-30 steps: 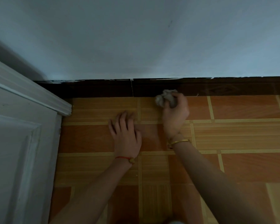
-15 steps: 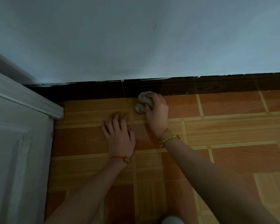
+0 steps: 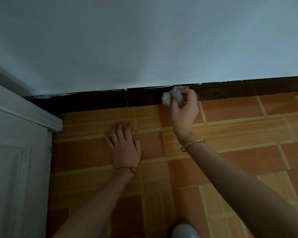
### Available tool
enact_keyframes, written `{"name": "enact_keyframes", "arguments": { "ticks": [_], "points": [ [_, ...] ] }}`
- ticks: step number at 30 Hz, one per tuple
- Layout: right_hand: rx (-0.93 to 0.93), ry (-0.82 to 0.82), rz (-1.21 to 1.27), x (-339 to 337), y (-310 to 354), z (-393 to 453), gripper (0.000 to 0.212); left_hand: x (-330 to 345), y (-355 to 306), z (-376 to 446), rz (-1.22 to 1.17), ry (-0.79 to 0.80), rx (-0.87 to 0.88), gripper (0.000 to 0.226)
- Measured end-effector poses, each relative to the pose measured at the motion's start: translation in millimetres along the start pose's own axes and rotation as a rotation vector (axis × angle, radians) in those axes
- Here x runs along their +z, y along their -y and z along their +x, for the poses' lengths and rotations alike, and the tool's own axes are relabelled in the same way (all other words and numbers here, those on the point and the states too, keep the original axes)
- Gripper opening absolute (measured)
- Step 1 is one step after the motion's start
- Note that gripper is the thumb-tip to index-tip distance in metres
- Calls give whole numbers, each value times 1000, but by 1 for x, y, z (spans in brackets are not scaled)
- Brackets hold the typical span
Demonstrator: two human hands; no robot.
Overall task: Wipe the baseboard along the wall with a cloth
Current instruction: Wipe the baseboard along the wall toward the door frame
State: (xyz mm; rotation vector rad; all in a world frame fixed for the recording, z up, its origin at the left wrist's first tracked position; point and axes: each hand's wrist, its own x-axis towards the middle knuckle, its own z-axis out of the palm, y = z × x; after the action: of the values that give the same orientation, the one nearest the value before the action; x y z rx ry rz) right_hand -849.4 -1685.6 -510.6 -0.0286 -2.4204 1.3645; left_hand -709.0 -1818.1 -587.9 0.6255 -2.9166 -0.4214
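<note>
A person's right hand point(image 3: 184, 110) grips a crumpled grey cloth point(image 3: 173, 97), fingers curled round the wad, pressing it against the dark brown baseboard point(image 3: 230, 90) at the foot of a pale blue wall point(image 3: 144, 40), at about one o'clock in the view. The left hand point(image 3: 125, 146) lies flat with fingers spread on the orange tiled floor point(image 3: 239, 117), near seven o'clock from the cloth, apparently bracing the body. A gold bangle point(image 3: 193, 144) circles the right wrist, a red string bracelet point(image 3: 126, 168) the left. A white panelled door point(image 3: 15, 160) stands at nine o'clock. The risk appears twofold: the bunched cloth offers a small contact patch, so a stroke could skip the top edge, and the bracing palm could slide on the smooth tile as the reach lengthens.
</note>
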Motion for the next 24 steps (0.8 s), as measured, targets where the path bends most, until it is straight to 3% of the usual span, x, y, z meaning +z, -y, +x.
{"name": "enact_keyframes", "arguments": {
  "ticks": [4,9,18,21,24],
  "points": [
    [-101,54,-16,8,9,-5,15,0,1,-1,-2,-25,13,55],
    [86,-210,-29,-19,-12,19,17,-1,1,-1,-11,-1,13,56],
    [-51,67,13,15,10,-7,18,2,0,-1,31,-11,13,57],
    [-54,34,24,11,5,-6,17,3,0,-1,32,-23,16,55],
    [57,-102,19,-4,-11,6,16,3,1,-1,15,-27,17,54]
  ]
}}
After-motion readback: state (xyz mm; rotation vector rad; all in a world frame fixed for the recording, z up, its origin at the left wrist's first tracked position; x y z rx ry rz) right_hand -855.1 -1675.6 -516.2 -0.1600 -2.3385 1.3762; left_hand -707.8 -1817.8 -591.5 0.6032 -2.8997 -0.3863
